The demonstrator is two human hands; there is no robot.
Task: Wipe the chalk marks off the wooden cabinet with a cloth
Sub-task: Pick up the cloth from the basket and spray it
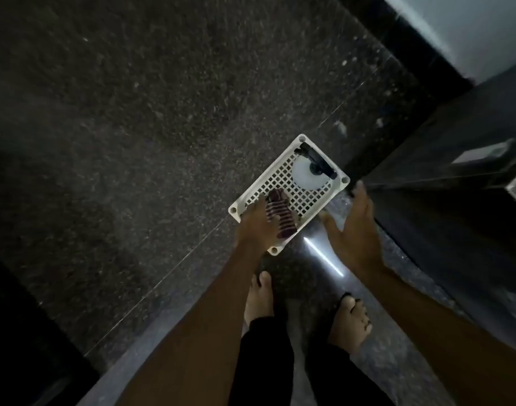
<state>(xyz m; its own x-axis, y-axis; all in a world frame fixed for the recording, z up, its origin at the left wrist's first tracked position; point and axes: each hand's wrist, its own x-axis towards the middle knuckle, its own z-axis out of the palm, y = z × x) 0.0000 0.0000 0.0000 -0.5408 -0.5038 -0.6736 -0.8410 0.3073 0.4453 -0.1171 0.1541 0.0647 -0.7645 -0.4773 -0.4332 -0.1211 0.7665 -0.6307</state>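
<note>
A white perforated basket (262, 178) sat on the speckled dark floor (133, 142), holding a striped cloth (281, 211) at its near end and a white spray bottle (305, 177) with a black trigger at the far end. The left hand (259, 222) rested on the cloth; whether its fingers gripped it could not be told. The right hand (353, 230) hovered just beside the basket, fingers spread and holding nothing, near the dark cabinet (455, 177).
</note>
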